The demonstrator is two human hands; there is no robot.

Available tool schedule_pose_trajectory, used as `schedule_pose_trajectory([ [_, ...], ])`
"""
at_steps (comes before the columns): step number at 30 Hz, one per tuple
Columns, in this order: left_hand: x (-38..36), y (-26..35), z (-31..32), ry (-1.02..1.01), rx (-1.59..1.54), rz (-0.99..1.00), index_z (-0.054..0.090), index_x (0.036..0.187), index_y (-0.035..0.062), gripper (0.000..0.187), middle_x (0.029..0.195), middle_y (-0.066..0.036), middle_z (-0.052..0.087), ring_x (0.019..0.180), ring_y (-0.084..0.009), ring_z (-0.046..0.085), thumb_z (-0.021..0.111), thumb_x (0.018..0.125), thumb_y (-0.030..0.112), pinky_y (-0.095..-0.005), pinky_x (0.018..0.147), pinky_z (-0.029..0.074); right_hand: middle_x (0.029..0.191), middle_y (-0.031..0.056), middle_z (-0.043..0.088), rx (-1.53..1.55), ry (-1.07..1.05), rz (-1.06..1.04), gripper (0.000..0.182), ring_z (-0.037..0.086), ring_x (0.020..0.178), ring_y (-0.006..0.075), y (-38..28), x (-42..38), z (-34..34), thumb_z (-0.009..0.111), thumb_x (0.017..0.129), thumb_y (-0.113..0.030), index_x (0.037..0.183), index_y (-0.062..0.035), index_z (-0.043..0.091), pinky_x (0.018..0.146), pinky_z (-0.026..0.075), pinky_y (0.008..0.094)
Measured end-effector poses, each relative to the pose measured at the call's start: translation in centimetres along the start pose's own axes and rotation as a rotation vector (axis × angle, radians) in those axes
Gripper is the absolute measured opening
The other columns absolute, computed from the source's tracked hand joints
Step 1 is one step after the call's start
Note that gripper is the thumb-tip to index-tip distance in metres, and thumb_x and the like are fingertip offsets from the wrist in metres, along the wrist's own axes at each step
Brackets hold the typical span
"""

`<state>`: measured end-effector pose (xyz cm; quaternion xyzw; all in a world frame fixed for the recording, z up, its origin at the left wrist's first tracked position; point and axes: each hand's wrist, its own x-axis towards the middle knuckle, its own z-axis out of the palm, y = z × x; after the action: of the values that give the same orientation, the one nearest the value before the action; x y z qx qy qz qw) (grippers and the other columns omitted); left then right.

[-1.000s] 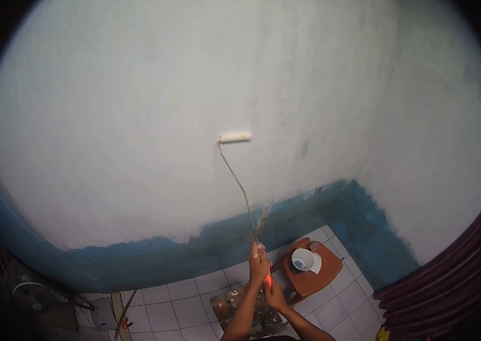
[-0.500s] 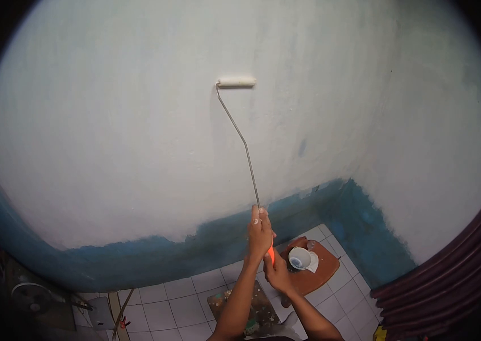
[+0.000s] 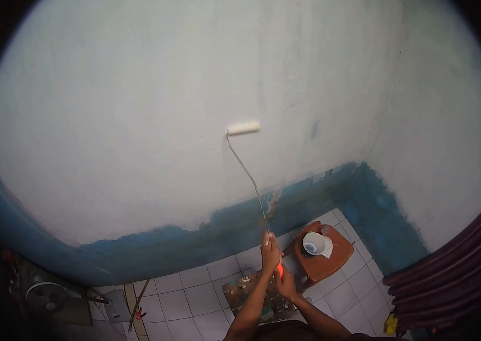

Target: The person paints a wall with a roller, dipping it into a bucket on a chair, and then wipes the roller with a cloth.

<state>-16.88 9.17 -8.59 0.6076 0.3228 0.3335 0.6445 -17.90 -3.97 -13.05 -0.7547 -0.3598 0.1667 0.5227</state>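
A paint roller [image 3: 244,128] with a white sleeve and a long bent wire frame lies against the pale wall [image 3: 155,125]. Wrapped round the upper end of its orange handle [image 3: 279,268] is my left hand [image 3: 271,253]. My right hand [image 3: 286,285] closes on the handle just below. Fingers cover most of the grip, so only a strip of orange shows. The lower wall carries a blue band [image 3: 240,227] with a ragged upper edge.
A brown plastic chair [image 3: 334,258] holds a white bucket [image 3: 314,244]. Beneath my arms is a paint-spattered board [image 3: 243,290]. A purple curtain [image 3: 450,284] hangs at right; a fan [image 3: 47,296] stands at lower left on the tiled floor's [image 3: 198,298] side.
The roller has moved down the wall and slightly right. Both hands have come down with it, still gripping the handle. The view has shifted a little.
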Motion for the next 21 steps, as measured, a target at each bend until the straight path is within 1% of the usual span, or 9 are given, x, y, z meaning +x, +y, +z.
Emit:
schedule_pose_trajectory([
  [1,0.5,1.0,0.2,-0.002,-0.001,-0.002,0.05,0.114,0.0015,0.037,0.06,-0.004,0.046,0.046,-0.0157,0.053,0.034,0.111,0.036,-0.0335,0.046,0.049,0.084,0.031,0.065,0.019,-0.006,0.0,0.028,0.065,0.086,0.051,-0.8,0.9,-0.5,0.053,0.103,-0.021,0.116,0.0025,0.057,0.068,0.051,0.0497],
  [4,3.2,5.6,1.1,0.037,0.018,0.126,0.05,0.121,-0.0004,0.042,0.061,-0.005,0.046,0.046,-0.0158,0.053,0.034,0.111,0.037,-0.0334,0.046,0.048,0.084,0.0303,0.064,0.072,0.038,-0.128,0.029,0.066,0.083,0.0503,-3.3,4.6,-1.4,0.053,0.103,-0.021,0.119,0.0031,0.057,0.069,0.051,0.048],
  [7,5.2,10.3,1.8,0.008,-0.028,0.187,0.05,0.125,-0.0026,0.044,0.061,-0.006,0.045,0.045,-0.0173,0.052,0.034,0.111,0.036,-0.0337,0.046,0.048,0.086,0.0278,0.064,0.117,-0.022,-0.048,0.031,0.067,0.083,0.0471,-7.6,7.3,-3.5,0.052,0.104,-0.021,0.124,0.0027,0.056,0.071,0.051,0.0455],
  [9,6.0,11.3,2.2,-0.004,-0.037,0.181,0.048,0.109,0.0024,0.042,0.061,0.0,0.042,0.046,-0.0111,0.047,0.034,0.11,0.042,-0.0281,0.046,0.046,0.087,0.0268,0.064,0.107,-0.029,-0.012,0.032,0.068,0.085,0.0456,-8.2,8.4,-4.2,0.052,0.104,-0.021,0.126,0.0021,0.055,0.073,0.051,0.0445],
  [13,6.0,7.1,3.1,0.026,0.018,0.172,0.048,0.11,0.0028,0.04,0.06,0.0,0.042,0.045,-0.0113,0.048,0.034,0.111,0.04,-0.0288,0.046,0.047,0.092,0.0264,0.066,0.112,-0.055,0.025,0.034,0.069,0.089,0.0444,-5.4,7.5,-4.1,0.053,0.104,-0.022,0.129,0.0004,0.055,0.076,0.051,0.0424],
  [15,4.6,3.1,2.8,0.033,0.043,0.165,0.047,0.13,-0.0067,0.046,0.06,-0.011,0.05,0.046,-0.0226,0.058,0.036,0.111,0.034,-0.0354,0.046,0.048,0.093,0.027,0.066,0.105,-0.033,-0.012,0.034,0.069,0.089,0.0443,-3.0,5.5,-3.2,0.053,0.104,-0.022,0.128,0.0008,0.056,0.076,0.051,0.0424],
  [17,2.0,0.7,2.7,0.073,0.074,0.102,0.048,0.126,-0.0051,0.044,0.059,-0.013,0.052,0.047,-0.0238,0.059,0.036,0.111,0.034,-0.0365,0.046,0.048,0.094,0.0275,0.067,0.103,-0.017,-0.053,0.034,0.069,0.09,0.0442,0.3,2.8,-2.0,0.053,0.103,-0.023,0.127,0.0011,0.057,0.076,0.051,0.0425],
  [19,-0.3,-2.0,2.3,0.117,0.111,0.037,0.049,0.123,-0.0035,0.042,0.059,-0.014,0.053,0.048,-0.0251,0.061,0.036,0.111,0.035,-0.0376,0.046,0.048,0.067,0.0113,0.061,0.085,0.002,0.031,0.034,0.06,0.055,0.0184,3.4,0.1,-0.8,0.053,0.105,-0.028,0.117,0.0026,0.06,0.056,0.047,0.0366],
  [21,-1.7,-4.1,2.0,0.111,0.119,-0.027,0.049,0.121,-0.0005,0.039,0.058,-0.016,0.055,0.049,-0.0273,0.063,0.036,0.111,0.034,-0.0399,0.046,0.048,0.066,0.0116,0.061,0.073,-0.042,0.087,0.033,0.06,0.056,0.0183,3.5,-1.2,-1.2,0.054,0.104,-0.028,0.113,0.0032,0.061,0.057,0.047,0.0375],
])
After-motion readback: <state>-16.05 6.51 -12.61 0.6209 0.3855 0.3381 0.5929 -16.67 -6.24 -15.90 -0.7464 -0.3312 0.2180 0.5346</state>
